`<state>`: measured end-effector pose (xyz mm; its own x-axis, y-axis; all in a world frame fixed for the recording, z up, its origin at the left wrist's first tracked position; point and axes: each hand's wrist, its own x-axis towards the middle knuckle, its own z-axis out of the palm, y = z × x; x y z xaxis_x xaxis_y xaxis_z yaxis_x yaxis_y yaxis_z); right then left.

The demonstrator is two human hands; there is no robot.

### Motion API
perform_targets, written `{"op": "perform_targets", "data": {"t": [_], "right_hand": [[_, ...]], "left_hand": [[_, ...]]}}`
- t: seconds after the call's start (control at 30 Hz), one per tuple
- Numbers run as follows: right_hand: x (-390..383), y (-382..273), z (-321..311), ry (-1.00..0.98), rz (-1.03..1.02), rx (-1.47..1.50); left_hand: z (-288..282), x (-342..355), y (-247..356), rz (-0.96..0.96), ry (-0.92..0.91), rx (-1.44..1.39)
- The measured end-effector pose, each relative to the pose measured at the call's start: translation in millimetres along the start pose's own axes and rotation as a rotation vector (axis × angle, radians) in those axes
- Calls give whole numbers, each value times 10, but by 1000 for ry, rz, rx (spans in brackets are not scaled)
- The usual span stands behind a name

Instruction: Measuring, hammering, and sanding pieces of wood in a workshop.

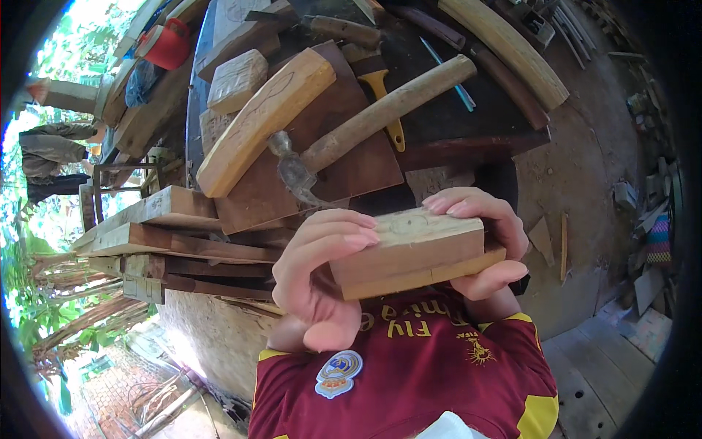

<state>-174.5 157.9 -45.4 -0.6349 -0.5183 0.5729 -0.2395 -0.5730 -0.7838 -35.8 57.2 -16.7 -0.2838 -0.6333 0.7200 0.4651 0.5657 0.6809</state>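
Note:
In front of my chest I hold a wooden block (409,252) between both hands. Pale wood with faint drawn lines forms its top, and its side is browner. A lighter strip of wood shows along its underside; whether that is a separate piece I cannot tell. My left hand (322,267) grips the left end, fingertips on the top face and thumb low. At the other end, my right hand (490,238) has its fingers over the top and its thumb beneath. Just beyond the hands lies a claw hammer (391,113) with a wooden handle, on a brown board (358,164).
A long wood piece (267,121) leans by a smaller wood block (238,80). Behind the hammer are a yellow-handled brush (380,99) and a light-blue pen-like stick (447,73). Stacked planks (164,212) jut out at left. A red jug (165,45) stands far left.

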Motion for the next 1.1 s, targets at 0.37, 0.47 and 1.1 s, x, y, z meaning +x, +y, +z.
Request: {"op": "perform_targets", "data": {"t": [0.37,0.47,1.1], "right_hand": [[104,-2,-26,-3,-151,-102],[161,1,-9,3,-144,-165],[1603,-30,-697,-98,68,-569]], "left_hand": [[175,107,-139,-50,22,83],[184,117,-152,-86,25,145],[-1261,143,-542,104,197,715]]}}
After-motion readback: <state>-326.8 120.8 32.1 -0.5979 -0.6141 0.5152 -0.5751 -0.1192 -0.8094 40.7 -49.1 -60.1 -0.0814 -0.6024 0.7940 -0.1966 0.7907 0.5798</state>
